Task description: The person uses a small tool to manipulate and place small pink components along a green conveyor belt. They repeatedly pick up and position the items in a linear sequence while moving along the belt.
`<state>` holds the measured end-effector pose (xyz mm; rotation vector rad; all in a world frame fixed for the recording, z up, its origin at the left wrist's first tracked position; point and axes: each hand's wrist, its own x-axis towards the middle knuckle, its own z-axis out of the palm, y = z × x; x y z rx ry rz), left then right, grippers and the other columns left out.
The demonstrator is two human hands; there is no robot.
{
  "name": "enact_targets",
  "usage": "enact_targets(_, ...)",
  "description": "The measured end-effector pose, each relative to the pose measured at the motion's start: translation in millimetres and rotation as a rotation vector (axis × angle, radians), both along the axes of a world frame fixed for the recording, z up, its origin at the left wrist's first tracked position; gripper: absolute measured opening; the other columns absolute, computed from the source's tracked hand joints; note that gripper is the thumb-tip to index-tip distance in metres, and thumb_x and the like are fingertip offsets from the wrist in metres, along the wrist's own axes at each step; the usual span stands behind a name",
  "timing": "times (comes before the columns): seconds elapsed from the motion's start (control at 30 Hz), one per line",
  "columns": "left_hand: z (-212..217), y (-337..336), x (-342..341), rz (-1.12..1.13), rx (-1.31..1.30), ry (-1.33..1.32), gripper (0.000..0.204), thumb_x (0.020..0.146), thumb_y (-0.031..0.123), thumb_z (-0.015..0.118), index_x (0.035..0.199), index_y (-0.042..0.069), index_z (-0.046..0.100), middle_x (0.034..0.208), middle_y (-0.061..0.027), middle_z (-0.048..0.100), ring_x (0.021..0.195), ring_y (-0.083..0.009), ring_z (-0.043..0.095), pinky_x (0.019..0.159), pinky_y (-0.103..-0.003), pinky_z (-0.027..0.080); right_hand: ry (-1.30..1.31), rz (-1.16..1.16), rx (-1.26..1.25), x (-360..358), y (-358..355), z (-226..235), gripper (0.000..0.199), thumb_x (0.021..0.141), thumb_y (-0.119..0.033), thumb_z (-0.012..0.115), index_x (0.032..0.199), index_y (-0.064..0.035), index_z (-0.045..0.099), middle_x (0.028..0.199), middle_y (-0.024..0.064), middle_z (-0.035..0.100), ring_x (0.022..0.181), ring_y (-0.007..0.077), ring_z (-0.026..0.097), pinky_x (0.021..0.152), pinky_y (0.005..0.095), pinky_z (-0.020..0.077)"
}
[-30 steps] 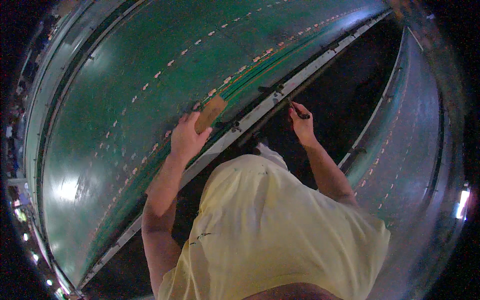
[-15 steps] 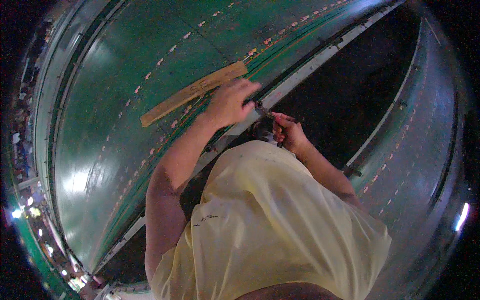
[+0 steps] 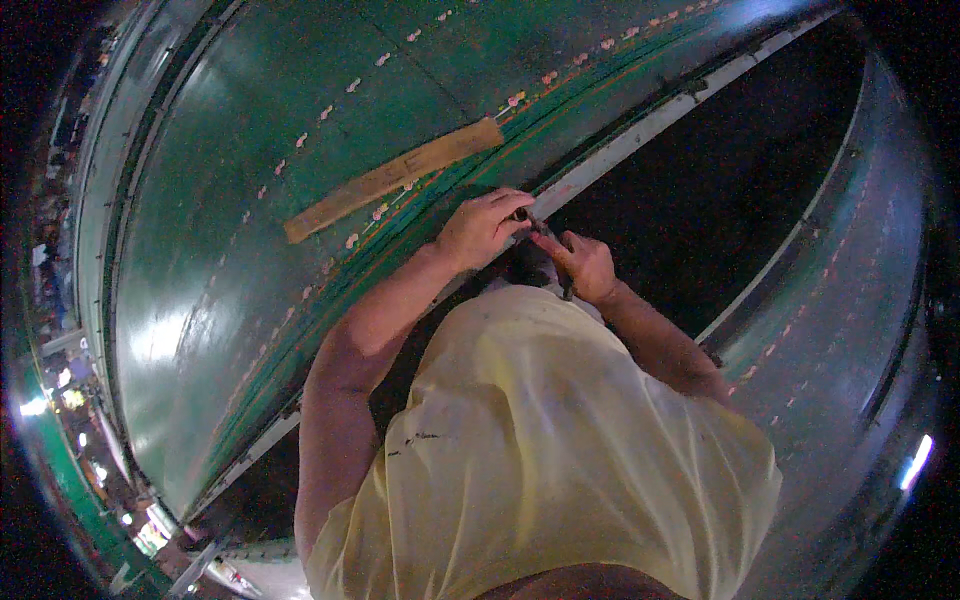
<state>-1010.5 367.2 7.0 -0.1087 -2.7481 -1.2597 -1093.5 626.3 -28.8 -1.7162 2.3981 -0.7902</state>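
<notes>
At the metal edge of the green table, my two hands are close together in front of my yellow shirt. My left hand (image 3: 485, 228) has its fingers curled around the end of a small dark object (image 3: 522, 214), with thumb and fingertips pressed on it. My right hand (image 3: 588, 267) is closed on the same dark object's nearer side, or on a thin dark piece joined to it; its kind is too dark and small to tell. Beyond my left hand, a long brown strip (image 3: 395, 178) like cardboard or wood lies flat on the green table, dark marks on it.
The long green table (image 3: 270, 90) carries dotted rows of small pink marks or pieces. A pale metal rail (image 3: 640, 138) runs along its edge. Past the rail lies a dark gap, then a second green table (image 3: 840, 330) on the right. Bright lights show at the far left.
My left hand has come down from above the rail and closed on the small dark object. My right hand stays near it, its grip slightly shifted. The view has shifted a little.
</notes>
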Motion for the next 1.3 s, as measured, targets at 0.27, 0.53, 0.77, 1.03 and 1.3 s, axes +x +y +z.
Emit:
enact_targets(0.27, 57.3, 17.6, -11.4, 0.058, 0.028, 0.207, 0.035, 0.095, 0.013, 0.079, 0.128, 0.006, 0.072, 0.121, -0.0160, 0.068, 0.115, -0.0396, 0.069, 0.098, -0.047, 0.058, -0.077, -0.247, -0.443, 3.0, 1.6, 49.7, 0.046, 0.090, -0.001, 0.081, 0.135, -0.0086, 0.073, 0.094, 0.0140, 0.068, 0.077, 0.0330, 0.064, 0.068, 0.0392, 0.0538)
enact_targets(0.53, 49.5, 20.2, 4.2, 0.022, 0.054, 0.116, 0.040, 0.086, 0.012, 0.084, 0.125, 0.003, 0.075, 0.116, -0.0171, 0.069, 0.113, -0.0386, 0.070, 0.099, -0.045, 0.059, -0.212, -0.116, -0.591, -8.6, -29.9, 63.5, 0.035, 0.095, -0.011, 0.082, 0.128, -0.0050, 0.072, 0.098, 0.0154, 0.071, 0.082, 0.0363, 0.066, 0.073, 0.0441, 0.0529)
enact_targets(0.77, 41.8, -82.2, 36.1, 0.317, -0.718, 0.093, 0.104, 0.081, 0.047, 0.091, 0.165, 0.010, 0.043, 0.160, -0.0167, 0.048, 0.144, -0.0423, 0.048, 0.115, -0.060, 0.044, -0.370, -0.132, -0.676, -51.7, -30.2, 64.8, 0.030, 0.093, -0.011, 0.082, 0.120, -0.0027, 0.071, 0.115, 0.0184, 0.075, 0.101, 0.0367, 0.075, 0.095, 0.0465, 0.0582)
enact_targets(1.03, 13.9, -127.8, 12.5, 0.395, -0.571, -0.284, 0.068, 0.091, 0.061, 0.079, 0.132, 0.008, 0.067, 0.133, -0.0175, 0.065, 0.130, -0.0413, 0.061, 0.101, -0.059, 0.054, -0.312, -0.222, -0.737, -174.3, -13.5, 9.1, 0.029, 0.094, -0.005, 0.080, 0.122, -0.0018, 0.070, 0.113, 0.0141, 0.073, 0.106, 0.0310, 0.071, 0.095, 0.0427, 0.0560)
enact_targets(1.3, 38.2, 25.0, -99.9, 0.342, -0.311, -0.463, 0.072, 0.094, 0.069, 0.071, 0.135, 0.010, 0.064, 0.134, -0.0171, 0.070, 0.121, -0.0417, 0.070, 0.098, -0.057, 0.059, -0.587, -0.285, -0.638, -257.6, 33.1, 11.2, 0.029, 0.101, -0.012, 0.074, 0.126, 0.0000, 0.067, 0.108, 0.0112, 0.067, 0.092, 0.0249, 0.065, 0.086, 0.0412, 0.0529)
